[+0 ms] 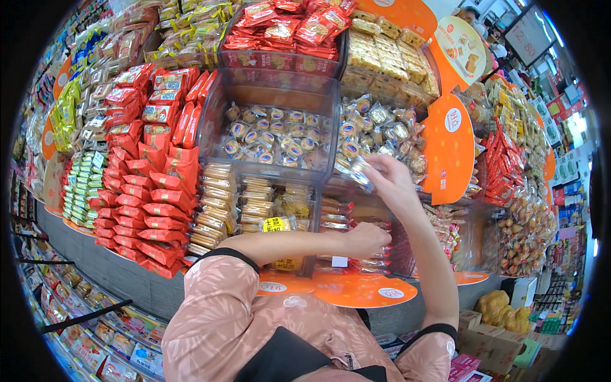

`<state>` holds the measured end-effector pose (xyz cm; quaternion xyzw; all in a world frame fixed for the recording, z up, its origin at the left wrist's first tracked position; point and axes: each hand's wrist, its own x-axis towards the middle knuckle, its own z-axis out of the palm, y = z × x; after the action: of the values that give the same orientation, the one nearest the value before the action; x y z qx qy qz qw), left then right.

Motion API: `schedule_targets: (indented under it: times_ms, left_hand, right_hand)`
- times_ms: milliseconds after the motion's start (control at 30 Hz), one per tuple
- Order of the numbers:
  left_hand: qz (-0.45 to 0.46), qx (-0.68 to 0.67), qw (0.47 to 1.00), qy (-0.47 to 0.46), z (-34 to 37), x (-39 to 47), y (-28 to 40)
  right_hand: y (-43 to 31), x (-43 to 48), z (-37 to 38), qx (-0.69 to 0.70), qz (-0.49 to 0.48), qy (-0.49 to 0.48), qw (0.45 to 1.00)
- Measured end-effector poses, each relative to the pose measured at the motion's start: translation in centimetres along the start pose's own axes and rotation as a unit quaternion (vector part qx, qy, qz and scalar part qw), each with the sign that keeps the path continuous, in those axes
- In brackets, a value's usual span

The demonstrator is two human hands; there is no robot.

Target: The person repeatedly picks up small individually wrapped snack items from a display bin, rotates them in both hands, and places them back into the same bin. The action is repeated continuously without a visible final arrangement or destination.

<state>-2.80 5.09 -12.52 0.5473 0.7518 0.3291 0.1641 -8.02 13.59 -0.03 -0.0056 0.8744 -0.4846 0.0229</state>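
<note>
My right hand (392, 180) pinches a small clear-and-silver wrapped snack (360, 175) between thumb and fingers. It hovers at the front edge of a clear bin heaped with wrapped round snacks (382, 122) that bear blue labels. My left hand (366, 240) is curled above a lower bin of stacked red-ended packets (336, 215); whether its fingers hold anything is hidden. To the left, a clear plastic bin (272, 160) has similar blue-labelled round snacks (267, 136) spread in a thin layer, with bare bottom showing behind them.
Red-wrapped packets (152, 207) and golden biscuit packs (215, 205) fill bins at left. Red bags (281, 28) and pale wrapped blocks (382, 47) occupy the back row. Orange sign panels (448, 150) rise at right. Cartons (496, 344) stand on the floor, lower right.
</note>
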Motion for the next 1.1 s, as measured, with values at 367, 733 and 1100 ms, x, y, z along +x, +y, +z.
schedule_targets:
  times_ms: [367,733,1100]
  left_hand:
    - [0.223,0.233,0.934,-0.156,0.1,-2.6,3.8]
    - [0.236,0.302,0.909,-0.166,-4.1,-7.0,9.1]
    - [0.123,0.314,0.939,-0.071,-14.4,-18.3,19.3]
  right_hand:
    - [-7.5,8.9,10.5,-0.147,-0.052,-0.127,0.98]
    - [-5.1,8.1,11.2,0.105,0.018,-0.038,0.994]
    - [7.1,9.3,-4.6,-0.128,-0.052,0.119,0.983]
